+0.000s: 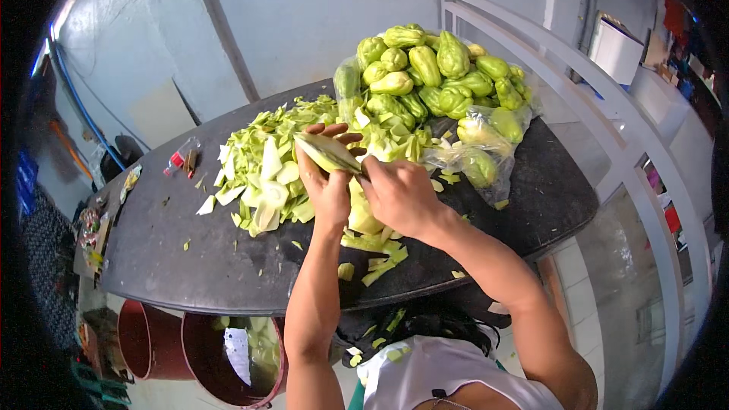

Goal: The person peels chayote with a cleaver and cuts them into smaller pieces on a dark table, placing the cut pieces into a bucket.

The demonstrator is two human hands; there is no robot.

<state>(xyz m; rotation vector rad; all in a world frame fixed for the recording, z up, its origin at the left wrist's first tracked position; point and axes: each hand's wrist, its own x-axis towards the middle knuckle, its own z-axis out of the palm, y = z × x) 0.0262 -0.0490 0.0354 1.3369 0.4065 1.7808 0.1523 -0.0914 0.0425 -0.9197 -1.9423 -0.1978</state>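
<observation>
Over the near middle of the table, my left hand (328, 182) holds a partly peeled, pale green chayote (328, 153), its thumb along the side and its fingers behind. My right hand (402, 193) is closed against the chayote's lower right end. A thin dark edge shows at its fingertips, but the fingers hide what it belongs to. Beneath and beyond both hands spreads a heap of green peelings and pale slices (266, 156). A large pile of whole chayotes (440, 68) rests at the far right, partly in clear plastic bags (486, 148).
The dark oval table (175, 250) carries a small red-and-clear packet (181, 158) at left. Below its front edge stand two dark red tubs (186, 342), one with pale pieces inside. A white metal railing (600, 114) curves along the right; a pale blue wall (304, 15) rises behind.
</observation>
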